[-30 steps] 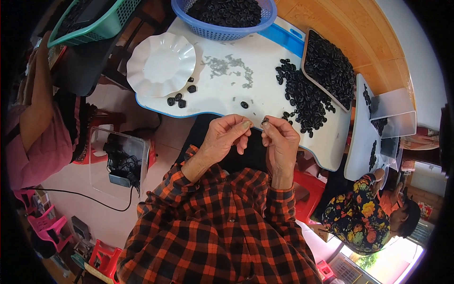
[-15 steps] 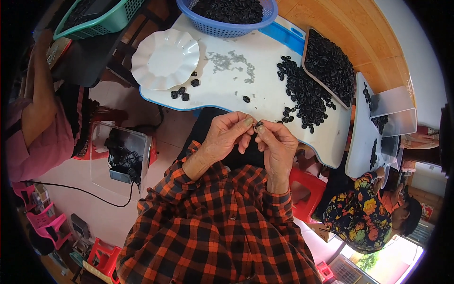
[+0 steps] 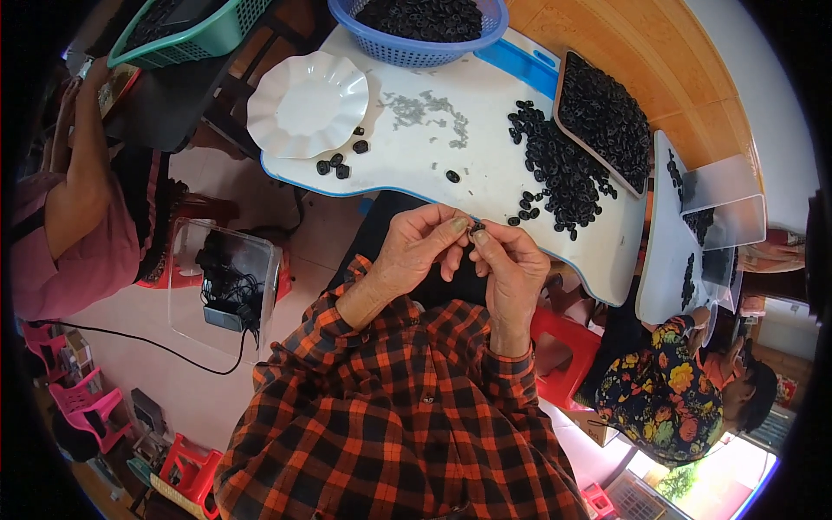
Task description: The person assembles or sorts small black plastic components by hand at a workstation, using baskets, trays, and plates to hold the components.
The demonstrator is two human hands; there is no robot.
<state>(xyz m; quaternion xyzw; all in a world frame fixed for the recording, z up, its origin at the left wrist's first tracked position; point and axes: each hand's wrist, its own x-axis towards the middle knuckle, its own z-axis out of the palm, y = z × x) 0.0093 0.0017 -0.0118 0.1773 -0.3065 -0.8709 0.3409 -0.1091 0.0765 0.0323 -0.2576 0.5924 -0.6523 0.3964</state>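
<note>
Two pinches, fingertips nearly meeting. Right hand [image 3: 514,260] has a small dark piece [image 3: 474,230], thumb against forefinger; left hand [image 3: 420,244] closed at the tips, contents too small to tell. Piece probably light, stiff, slickish; best held by rim. Its long axis unreadable. Beyond, on white table [image 3: 498,130]: lone black oval [image 3: 452,176], long axis slanting down rightward.

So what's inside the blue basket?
The blue basket holds a heap of small black pieces. Only the top of the heap shows; lower pieces and the basket's bottom are covered. Its far rim is outside the picture.
</note>
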